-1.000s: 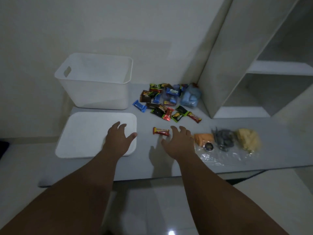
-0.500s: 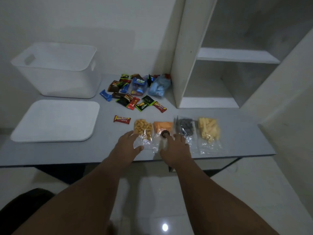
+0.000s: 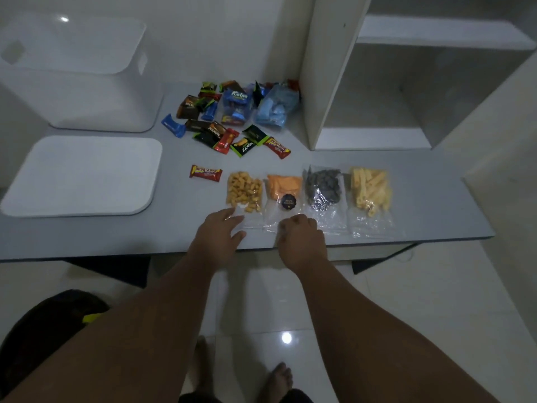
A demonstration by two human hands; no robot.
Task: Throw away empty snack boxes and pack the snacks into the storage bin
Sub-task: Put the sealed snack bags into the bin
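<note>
Behind, blue Kalpa bag (image 3: 236, 107); left hand (image 3: 216, 237) flat, right hand (image 3: 300, 239) curled, grip unclear.

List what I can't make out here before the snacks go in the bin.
Head view throughout.
1. Bin: floor hidden by its near wall; left side cut by the frame.
2. Right hand: fingertips hidden under its back, so grip on the orange bag unclear.
3. Sticker text: too small.
4. Wrappers at the back of the pile: overlapped, blurred.
</note>
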